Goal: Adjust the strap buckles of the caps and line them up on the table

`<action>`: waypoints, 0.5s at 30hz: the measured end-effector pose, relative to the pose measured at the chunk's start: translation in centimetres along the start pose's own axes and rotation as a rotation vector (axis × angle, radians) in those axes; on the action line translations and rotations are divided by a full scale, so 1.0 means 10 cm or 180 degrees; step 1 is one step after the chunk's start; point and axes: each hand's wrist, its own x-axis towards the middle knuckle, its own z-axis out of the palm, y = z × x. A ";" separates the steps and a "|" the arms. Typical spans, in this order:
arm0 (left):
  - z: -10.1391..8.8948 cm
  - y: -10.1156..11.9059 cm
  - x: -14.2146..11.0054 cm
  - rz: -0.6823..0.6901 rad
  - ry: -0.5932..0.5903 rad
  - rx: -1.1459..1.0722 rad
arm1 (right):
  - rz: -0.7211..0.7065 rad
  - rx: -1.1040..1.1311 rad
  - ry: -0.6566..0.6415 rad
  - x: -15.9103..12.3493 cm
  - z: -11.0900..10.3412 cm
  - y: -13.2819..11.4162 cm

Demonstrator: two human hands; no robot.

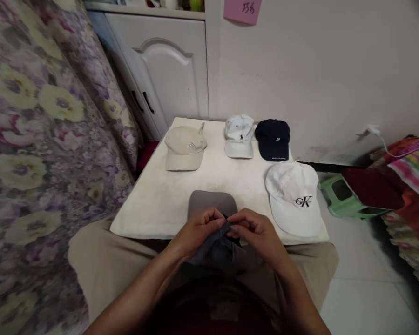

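A grey baseball cap (212,202) lies at the table's near edge, its brim pointing away from me and its crown hanging toward my lap. My left hand (204,228) is closed on the cap's dark edge, thumb and fingers pinched together. Right beside it, my right hand (252,230) pinches the same edge, around what looks like the strap at the back. The fingers hide the exact part between them. To the right of my right hand sits a white cap (293,197) with black "CK"-like letters.
On the cream-covered table (153,200) stand a beige cap (185,146), a pale blue cap (239,136) and a navy cap (273,139). A floral curtain (56,163) hangs at left. Behind are a white cabinet (167,70) and a wall; a green stool (345,197) stands at right.
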 end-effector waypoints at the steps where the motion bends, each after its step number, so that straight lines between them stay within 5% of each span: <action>1: 0.00 0.00 0.00 -0.0006 -0.0016 -0.0011 | 0.0025 -0.0015 0.0004 0.00 0.00 0.00; 15: 0.07 -0.04 0.02 0.0067 0.0090 -0.0554 | 0.0031 -0.0002 0.0204 -0.01 0.04 -0.02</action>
